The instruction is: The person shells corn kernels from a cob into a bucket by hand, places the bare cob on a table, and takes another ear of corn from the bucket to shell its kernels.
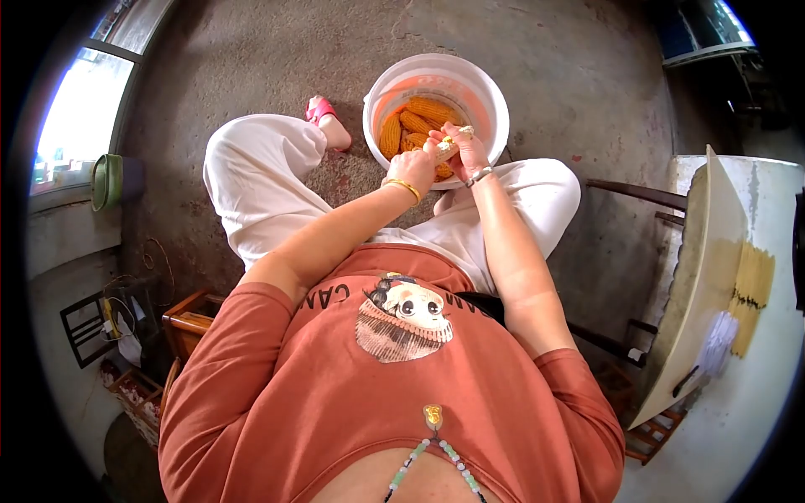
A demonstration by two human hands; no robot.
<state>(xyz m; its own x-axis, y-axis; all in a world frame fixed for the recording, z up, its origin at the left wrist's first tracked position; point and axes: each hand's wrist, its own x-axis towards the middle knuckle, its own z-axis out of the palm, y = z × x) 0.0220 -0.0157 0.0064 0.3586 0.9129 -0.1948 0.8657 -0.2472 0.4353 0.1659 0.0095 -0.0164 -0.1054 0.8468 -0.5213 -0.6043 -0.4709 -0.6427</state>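
A mostly stripped corn cob [445, 150], pale with a few yellow kernels left on it, is held over the bucket between my two hands. My left hand [409, 168], with a gold bangle at the wrist, is closed round its lower left end. Closed on its other end is my right hand [470, 153], which has a silver-coloured bracelet. Below them stands a white bucket [493, 94] between my legs. Several ears of orange-yellow corn [432, 110] lie inside it, partly hidden by my hands.
Concrete floor [570, 101] surrounds the bucket. My foot in a pink sandal [319, 110] is left of it. On the right a board [700, 277] leans near a white surface [776, 251]. Wooden furniture [194, 323] stands at the lower left, and a green container [106, 182] sits by the window.
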